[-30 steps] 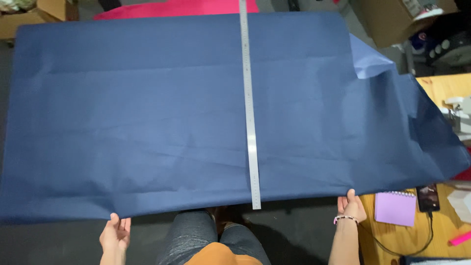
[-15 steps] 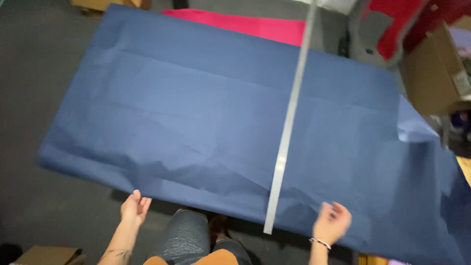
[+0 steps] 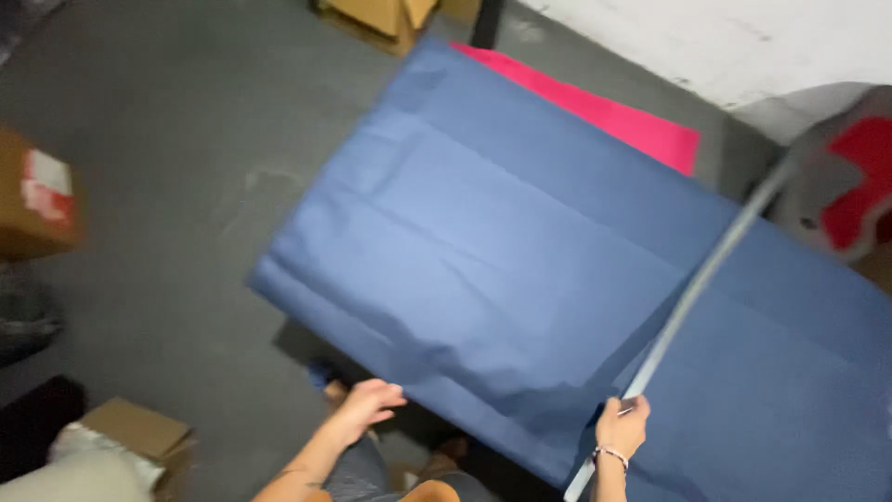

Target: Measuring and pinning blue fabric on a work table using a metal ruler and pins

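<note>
At five o'clock, one long metal ruler (image 3: 692, 288) is gripped by the right hand (image 3: 621, 428) over one navy sheet (image 3: 520, 270), while the left hand (image 3: 367, 404) is held open at six o'clock beside its edge.

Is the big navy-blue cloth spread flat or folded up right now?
Spread flat: the navy-blue cloth sheet lies open over the surface, faint creases only, edges overhanging.

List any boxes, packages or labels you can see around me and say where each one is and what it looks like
Cardboard box with label: left edge, on the grey floor; brown, with a red and white label on its side, blurred.
Open cardboard box: bottom left, near the left hand; brown, flaps up.
Cardboard boxes: top centre, behind the blue sheet; tan, cut off by the frame.
No screens or signs in view.
</note>
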